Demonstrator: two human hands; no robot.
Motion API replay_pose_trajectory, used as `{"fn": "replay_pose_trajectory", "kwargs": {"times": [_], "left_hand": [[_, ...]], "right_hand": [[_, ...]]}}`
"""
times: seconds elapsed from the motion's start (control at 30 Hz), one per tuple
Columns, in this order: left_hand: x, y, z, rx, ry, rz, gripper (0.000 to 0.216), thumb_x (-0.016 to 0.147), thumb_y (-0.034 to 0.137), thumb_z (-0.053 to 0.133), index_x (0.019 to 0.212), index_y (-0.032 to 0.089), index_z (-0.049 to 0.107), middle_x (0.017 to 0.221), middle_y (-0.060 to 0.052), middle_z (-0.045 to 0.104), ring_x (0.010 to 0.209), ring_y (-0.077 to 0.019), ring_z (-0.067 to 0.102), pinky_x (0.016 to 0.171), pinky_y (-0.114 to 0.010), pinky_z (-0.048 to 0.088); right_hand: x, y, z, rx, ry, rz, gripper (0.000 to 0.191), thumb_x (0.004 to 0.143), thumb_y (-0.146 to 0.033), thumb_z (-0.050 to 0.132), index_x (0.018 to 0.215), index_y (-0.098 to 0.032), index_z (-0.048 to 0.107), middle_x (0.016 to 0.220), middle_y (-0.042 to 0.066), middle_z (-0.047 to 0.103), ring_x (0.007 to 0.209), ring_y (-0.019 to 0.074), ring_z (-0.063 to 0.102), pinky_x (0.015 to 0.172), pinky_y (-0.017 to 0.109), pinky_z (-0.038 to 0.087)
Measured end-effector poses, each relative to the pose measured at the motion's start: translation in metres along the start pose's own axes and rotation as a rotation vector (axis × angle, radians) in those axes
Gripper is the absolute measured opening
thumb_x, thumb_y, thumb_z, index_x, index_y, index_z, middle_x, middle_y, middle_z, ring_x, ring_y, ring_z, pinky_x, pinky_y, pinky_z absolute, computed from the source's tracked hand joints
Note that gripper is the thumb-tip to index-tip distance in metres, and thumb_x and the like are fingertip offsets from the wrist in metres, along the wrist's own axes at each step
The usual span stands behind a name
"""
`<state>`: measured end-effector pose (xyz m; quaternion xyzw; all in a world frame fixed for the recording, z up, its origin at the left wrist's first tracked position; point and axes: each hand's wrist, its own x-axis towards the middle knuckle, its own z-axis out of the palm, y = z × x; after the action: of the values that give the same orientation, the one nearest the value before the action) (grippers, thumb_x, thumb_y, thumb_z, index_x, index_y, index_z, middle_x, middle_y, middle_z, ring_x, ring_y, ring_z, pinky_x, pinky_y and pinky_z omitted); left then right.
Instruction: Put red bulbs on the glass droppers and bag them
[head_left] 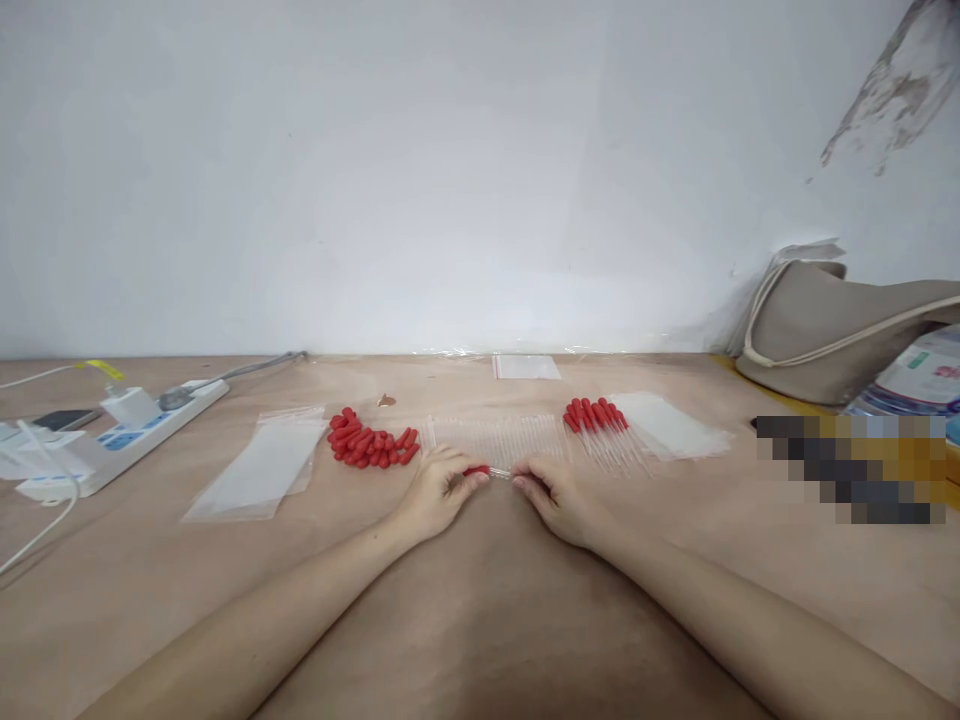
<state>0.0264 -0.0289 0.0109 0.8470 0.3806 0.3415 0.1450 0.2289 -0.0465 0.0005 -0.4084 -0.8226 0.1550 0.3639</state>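
Between the thumb and fingers of my left hand (441,492) a red rubber bulb (478,469) is pinched, partly covered by the fingers. My right hand (553,497) pinches a thin clear glass dropper tube (500,474) that points toward the bulb. Bulb and tube meet or nearly meet; I cannot tell if the tube is inside. Just behind both hands lies a row of several clear glass tubes (495,438). Loose red bulbs (367,442) are heaped to the left of that row. At its right, droppers with red bulbs fitted (598,420) lie side by side.
Clear plastic bags (259,468) lie flat at left, more bags (664,425) at right, and a small zip bag (526,367) near the wall. A power strip (127,440) with chargers and cables sits far left. A beige bag (825,330) and a plastic bottle (919,375) stand far right.
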Motion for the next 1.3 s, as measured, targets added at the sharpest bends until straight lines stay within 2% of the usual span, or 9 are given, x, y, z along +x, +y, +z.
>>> {"fn": "replay_pose_trajectory", "kwargs": {"times": [0.17, 0.33, 0.5, 0.63, 0.97, 1.3], "left_hand": [[0.0, 0.003, -0.003, 0.083, -0.06, 0.033, 0.017, 0.084, 0.031, 0.048, 0.087, 0.024, 0.063, 0.079, 0.001, 0.064, 0.078, -0.0149, 0.053, 0.075, -0.031, 0.03], [-0.002, 0.006, -0.004, 0.131, -0.071, 0.063, 0.02, 0.085, 0.032, 0.046, 0.084, 0.022, 0.063, 0.076, 0.001, 0.063, 0.074, -0.0136, 0.052, 0.077, -0.031, 0.026], [-0.004, 0.006, -0.004, 0.176, -0.058, 0.07, 0.022, 0.084, 0.034, 0.045, 0.081, 0.02, 0.062, 0.071, 0.0, 0.062, 0.069, -0.0135, 0.052, 0.079, -0.033, 0.026], [-0.006, 0.005, -0.004, 0.183, -0.068, 0.1, 0.018, 0.082, 0.033, 0.047, 0.085, 0.021, 0.061, 0.074, -0.001, 0.062, 0.071, -0.0144, 0.053, 0.08, -0.034, 0.026], [-0.006, 0.008, -0.006, 0.148, -0.112, 0.138, 0.016, 0.083, 0.029, 0.048, 0.086, 0.022, 0.061, 0.073, 0.0, 0.062, 0.072, -0.0139, 0.054, 0.083, -0.034, 0.025], [-0.006, 0.006, -0.005, 0.132, -0.092, 0.128, 0.016, 0.082, 0.03, 0.049, 0.086, 0.022, 0.062, 0.075, -0.001, 0.063, 0.072, -0.0143, 0.054, 0.084, -0.035, 0.026]], "right_hand": [[0.005, 0.004, -0.005, -0.23, 0.059, -0.123, 0.018, 0.085, -0.022, 0.043, 0.083, -0.02, 0.061, 0.075, 0.002, 0.062, 0.066, 0.0113, 0.052, 0.073, 0.031, 0.027], [0.01, 0.009, -0.006, -0.36, 0.098, -0.267, 0.02, 0.085, -0.022, 0.043, 0.08, -0.019, 0.063, 0.07, 0.001, 0.063, 0.062, 0.0098, 0.05, 0.073, 0.031, 0.022], [0.01, 0.007, -0.008, -0.481, 0.023, -0.357, 0.024, 0.085, -0.017, 0.038, 0.083, -0.019, 0.062, 0.065, 0.002, 0.061, 0.057, 0.0106, 0.046, 0.067, 0.031, 0.02], [0.008, 0.004, -0.004, -0.488, -0.034, -0.359, 0.025, 0.085, -0.016, 0.034, 0.085, -0.018, 0.059, 0.068, 0.003, 0.061, 0.057, 0.0113, 0.046, 0.066, 0.031, 0.019], [0.009, 0.003, 0.004, -0.426, -0.083, -0.324, 0.023, 0.083, -0.016, 0.034, 0.069, -0.016, 0.052, 0.061, 0.001, 0.059, 0.05, 0.0097, 0.042, 0.063, 0.029, 0.019], [0.011, 0.003, 0.004, -0.339, -0.167, -0.26, 0.025, 0.086, -0.018, 0.031, 0.073, -0.017, 0.052, 0.067, 0.001, 0.062, 0.054, 0.0102, 0.046, 0.065, 0.028, 0.021]]}}
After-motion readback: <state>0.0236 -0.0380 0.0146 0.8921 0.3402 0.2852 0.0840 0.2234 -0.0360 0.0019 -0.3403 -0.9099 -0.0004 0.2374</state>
